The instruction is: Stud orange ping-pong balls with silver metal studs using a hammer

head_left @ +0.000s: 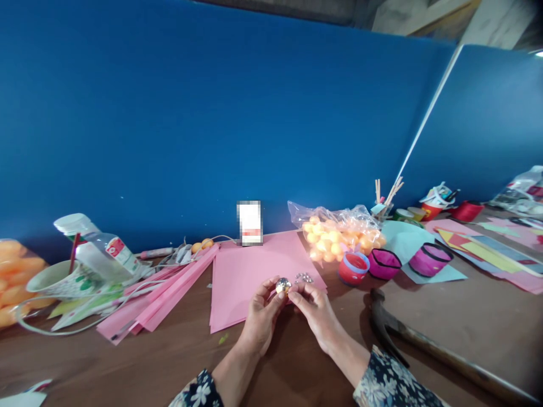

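Note:
A small shiny metal ball [283,286], silver with a golden underside, is held over the front edge of the pink paper sheets [250,271]. My left hand [263,316] pinches it from the left between thumb and fingers. From the right, the closed thumb and fingers of my right hand [314,314] meet the ball's edge; anything tiny between those fingertips is hidden. Just behind my right fingers, a little cluster of small silvery pieces [304,277] lies on the pink paper.
A hammer [424,342] lies to the right. Behind it stand a red cup [353,268], magenta fabric rings [430,260] and a bag of orange balls [335,234]. Leftward are pink strips [169,299], a white cable [55,333], a bottle [121,254] and a patterned cup [59,280].

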`<act>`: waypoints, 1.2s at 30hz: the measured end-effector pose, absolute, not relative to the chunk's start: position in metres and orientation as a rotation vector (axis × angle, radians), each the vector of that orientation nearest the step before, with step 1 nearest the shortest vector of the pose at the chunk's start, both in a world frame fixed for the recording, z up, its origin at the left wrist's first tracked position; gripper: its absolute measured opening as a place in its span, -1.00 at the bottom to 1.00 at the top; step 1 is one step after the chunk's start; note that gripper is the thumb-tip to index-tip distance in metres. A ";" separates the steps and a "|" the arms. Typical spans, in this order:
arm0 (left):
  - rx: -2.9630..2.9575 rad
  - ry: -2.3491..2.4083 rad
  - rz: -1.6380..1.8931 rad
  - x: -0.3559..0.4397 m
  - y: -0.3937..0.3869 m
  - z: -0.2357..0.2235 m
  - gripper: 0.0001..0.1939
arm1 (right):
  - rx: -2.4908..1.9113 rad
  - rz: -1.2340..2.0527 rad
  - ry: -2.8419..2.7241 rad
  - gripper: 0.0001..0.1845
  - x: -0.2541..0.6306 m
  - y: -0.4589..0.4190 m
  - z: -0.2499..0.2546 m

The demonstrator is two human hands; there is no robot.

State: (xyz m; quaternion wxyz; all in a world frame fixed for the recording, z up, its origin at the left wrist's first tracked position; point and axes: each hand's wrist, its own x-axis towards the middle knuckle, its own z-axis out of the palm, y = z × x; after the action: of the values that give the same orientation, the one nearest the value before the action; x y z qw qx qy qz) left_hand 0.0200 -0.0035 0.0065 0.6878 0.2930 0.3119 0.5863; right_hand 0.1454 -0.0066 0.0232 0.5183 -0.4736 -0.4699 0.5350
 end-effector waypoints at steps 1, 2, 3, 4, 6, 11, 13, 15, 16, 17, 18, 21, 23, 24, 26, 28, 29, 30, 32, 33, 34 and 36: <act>0.650 0.699 1.314 0.020 -0.004 0.007 -0.63 | -1.139 1.283 -1.129 -0.69 0.145 -0.007 0.023; 0.645 0.700 1.315 0.020 -0.004 0.007 -0.62 | -1.142 1.281 -1.134 -0.69 0.145 -0.007 0.023; 0.641 0.702 1.317 0.020 -0.003 0.007 -0.61 | -1.148 1.279 -1.138 -0.69 0.146 -0.007 0.023; 0.640 0.702 1.319 0.020 -0.003 0.007 -0.60 | -1.154 1.278 -1.137 -0.69 0.146 -0.007 0.022; 0.644 0.696 1.323 0.021 -0.003 0.007 -0.59 | -1.169 1.282 -1.124 -0.69 0.146 -0.007 0.022; 0.659 0.678 1.331 0.021 -0.003 0.005 -0.61 | -1.176 1.311 -1.081 -0.69 0.146 -0.008 0.021; 0.667 0.678 1.333 0.021 -0.003 0.005 -0.64 | -1.155 1.293 -1.105 -0.70 0.146 -0.008 0.021; 0.669 0.681 1.333 0.021 -0.003 0.005 -0.66 | -1.145 1.273 -1.126 -0.69 0.146 -0.008 0.020; 0.668 0.683 1.333 0.021 -0.003 0.006 -0.66 | -1.148 1.268 -1.130 -0.69 0.146 -0.008 0.020; 0.665 0.688 1.333 0.021 -0.003 0.006 -0.66 | -1.154 1.265 -1.132 -0.68 0.146 -0.007 0.020; 0.662 0.693 1.336 0.021 -0.003 0.007 -0.65 | -1.162 1.266 -1.134 -0.68 0.147 -0.007 0.020; 0.663 0.703 1.340 0.021 -0.003 0.009 -0.63 | -1.175 1.265 -1.141 -0.67 0.147 -0.006 0.019; 0.668 0.699 1.342 0.022 -0.003 0.009 -0.62 | -1.176 1.265 -1.144 -0.67 0.147 -0.006 0.018; 0.670 0.695 1.344 0.022 -0.003 0.009 -0.62 | -1.175 1.266 -1.144 -0.68 0.147 -0.005 0.018; 0.671 0.692 1.347 0.022 -0.003 0.009 -0.62 | -1.174 1.268 -1.141 -0.70 0.147 -0.005 0.017; 0.674 0.690 1.347 0.022 -0.003 0.008 -0.63 | -1.171 1.272 -1.139 -0.71 0.146 -0.006 0.018; 0.678 0.687 1.346 0.022 -0.003 0.008 -0.64 | -1.170 1.272 -1.138 -0.72 0.146 -0.006 0.019; 0.683 0.684 1.346 0.022 -0.003 0.007 -0.65 | -1.167 1.271 -1.137 -0.73 0.146 -0.006 0.020; 0.691 0.680 1.343 0.022 -0.003 0.007 -0.67 | -1.160 1.268 -1.137 -0.74 0.145 -0.007 0.021; 0.693 0.679 1.340 0.022 -0.003 0.007 -0.67 | -1.159 1.267 -1.136 -0.74 0.145 -0.007 0.021; 0.694 0.680 1.336 0.022 -0.003 0.007 -0.68 | -1.160 1.267 -1.136 -0.75 0.145 -0.007 0.021; 0.695 0.682 1.331 0.022 -0.003 0.008 -0.68 | -1.163 1.270 -1.137 -0.75 0.145 -0.007 0.021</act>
State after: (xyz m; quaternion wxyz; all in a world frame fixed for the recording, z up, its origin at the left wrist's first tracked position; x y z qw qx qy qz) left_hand 0.0216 -0.0026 0.0077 0.6789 0.3093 0.3035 0.5927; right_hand 0.1450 -0.0072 0.0207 0.5133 -0.4838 -0.4729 0.5281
